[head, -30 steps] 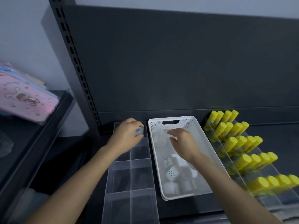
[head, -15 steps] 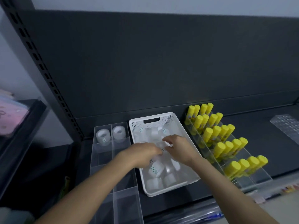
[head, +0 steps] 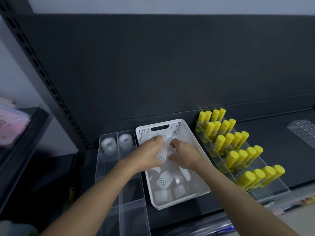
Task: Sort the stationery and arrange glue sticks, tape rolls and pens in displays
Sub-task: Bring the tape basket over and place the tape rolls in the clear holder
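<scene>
A white basket on the dark shelf holds several clear tape rolls. Both hands are inside it. My left hand grips a tape roll with a green-dotted core. My right hand has curled fingers around another roll, mostly hidden. Left of the basket stands a clear divided display; two tape rolls sit in its rear compartments. Yellow glue sticks fill a tiered clear stand on the right.
A perforated clear holder lies at the far right of the shelf. The slotted shelf upright rises on the left, with a pink pouch on the neighbouring shelf. The front compartments of the divided display hold nothing.
My left hand left a roll in the display's rear right compartment and moved into the basket. Both hands now close on rolls there. The camera view shifted rightward.
</scene>
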Action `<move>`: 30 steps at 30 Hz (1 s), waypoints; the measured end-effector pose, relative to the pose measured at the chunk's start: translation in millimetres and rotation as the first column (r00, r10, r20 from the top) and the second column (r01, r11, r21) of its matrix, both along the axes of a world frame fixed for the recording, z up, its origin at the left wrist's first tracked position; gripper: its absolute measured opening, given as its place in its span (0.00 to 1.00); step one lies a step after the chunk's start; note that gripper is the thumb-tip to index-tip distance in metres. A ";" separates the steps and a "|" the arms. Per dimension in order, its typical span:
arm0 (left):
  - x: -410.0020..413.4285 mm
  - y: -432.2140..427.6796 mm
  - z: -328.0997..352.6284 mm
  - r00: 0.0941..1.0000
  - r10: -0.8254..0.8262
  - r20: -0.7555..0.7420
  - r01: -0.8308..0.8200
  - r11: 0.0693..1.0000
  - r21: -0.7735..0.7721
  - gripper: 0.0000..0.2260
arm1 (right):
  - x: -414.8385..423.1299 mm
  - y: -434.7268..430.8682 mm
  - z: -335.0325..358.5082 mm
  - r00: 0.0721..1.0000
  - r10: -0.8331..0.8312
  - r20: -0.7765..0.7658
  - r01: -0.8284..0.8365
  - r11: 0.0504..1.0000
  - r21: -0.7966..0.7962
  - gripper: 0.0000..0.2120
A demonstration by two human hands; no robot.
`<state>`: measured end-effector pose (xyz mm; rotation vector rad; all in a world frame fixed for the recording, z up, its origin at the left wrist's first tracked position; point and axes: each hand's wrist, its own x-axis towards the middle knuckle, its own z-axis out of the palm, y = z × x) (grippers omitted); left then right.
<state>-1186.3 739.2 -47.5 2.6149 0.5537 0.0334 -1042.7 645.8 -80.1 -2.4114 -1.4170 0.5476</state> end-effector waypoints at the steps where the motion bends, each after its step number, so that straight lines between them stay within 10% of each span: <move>1: -1.8 2.8 1.7 0.996 0.061 0.064 -0.058 0.998 -0.036 0.16 | -0.5 1.2 0.0 1.000 -0.007 -0.007 0.007 1.000 -0.012 0.21; 8: -39.2 17.2 15.9 0.901 0.317 0.296 -0.297 0.948 -0.111 0.16 | -6.7 7.0 6.2 0.996 -0.044 -0.081 0.053 0.993 0.105 0.24; 16: -112.2 52.1 20.2 0.907 0.385 0.172 -0.362 0.920 -0.148 0.26 | -54.4 32.5 44.2 0.984 0.077 -0.161 0.000 0.902 0.432 0.22; 30: -129.0 60.0 -9.9 0.943 0.323 -0.082 -0.290 0.916 0.276 0.12 | -114.3 69.0 32.0 0.804 0.447 0.391 -0.447 0.889 -0.098 0.13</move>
